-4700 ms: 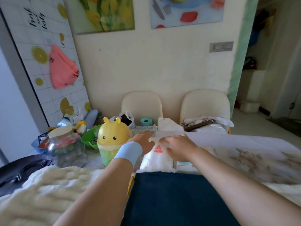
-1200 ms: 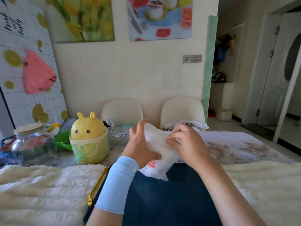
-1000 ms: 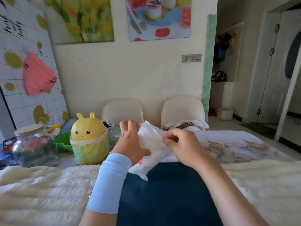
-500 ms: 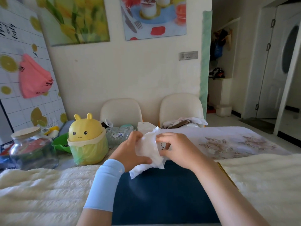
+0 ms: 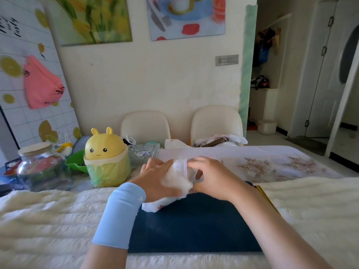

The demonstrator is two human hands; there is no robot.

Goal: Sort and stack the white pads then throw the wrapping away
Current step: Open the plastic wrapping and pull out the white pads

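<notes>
Wrapping (image 5: 179, 177): white crumpled plastic packet, held between both hands just above the blue mat (image 5: 194, 226); one corner hangs below the left hand.
Left hand (image 5: 155, 177): fingers curled round the packet's left side, gripping it.
Right hand (image 5: 211, 177): fingertips pinching the packet's top edge.
Pads: none plainly visible; whether any sit inside, I cannot tell.
Handling: probably very light, soft and floppy, with slick film that crumples instead of keeping shape.
Hold: best pinched firmly at the top edge, the other hand cupping the bulge.
Bin (image 5: 106, 158): yellow, bunny-faced and bag-lined, on the counter (image 5: 272, 164) beyond the left hand.
Writing: red print on the hanging corner, unreadable; black script on the board (image 5: 11, 28) far left, blurred.
</notes>
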